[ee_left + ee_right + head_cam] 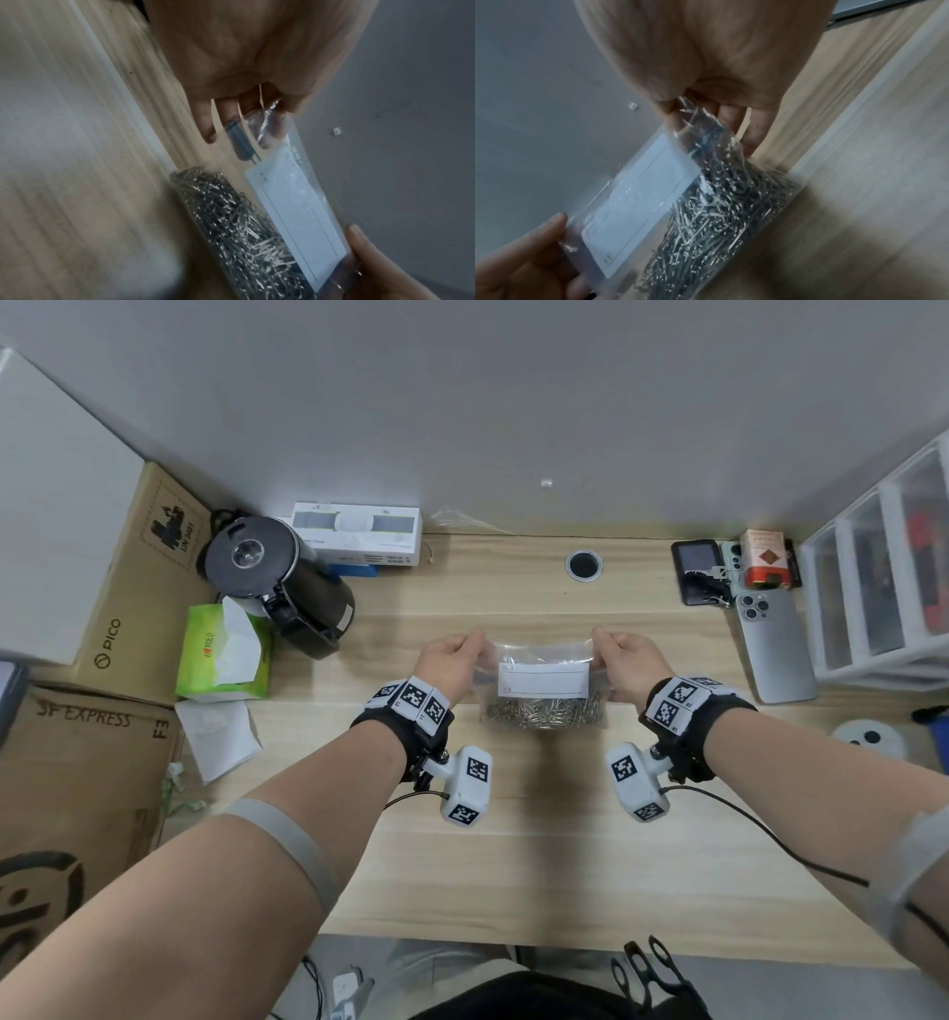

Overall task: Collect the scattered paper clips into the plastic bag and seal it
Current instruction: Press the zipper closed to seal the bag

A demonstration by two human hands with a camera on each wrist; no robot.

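Right now both hands, left hand [452, 660] and right hand [629, 662], pinch the top corners of the plastic bag [543, 683], paper clips [544, 712] heaped inside.

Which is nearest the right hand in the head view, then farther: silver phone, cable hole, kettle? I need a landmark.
From the right hand:
1. Silver phone, to its right.
2. Cable hole, behind it.
3. Kettle, far left.

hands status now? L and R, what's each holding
Left hand: closed, pinching the top left corner of the plastic bag of paper clips.
Right hand: closed, pinching the bag's top right corner.
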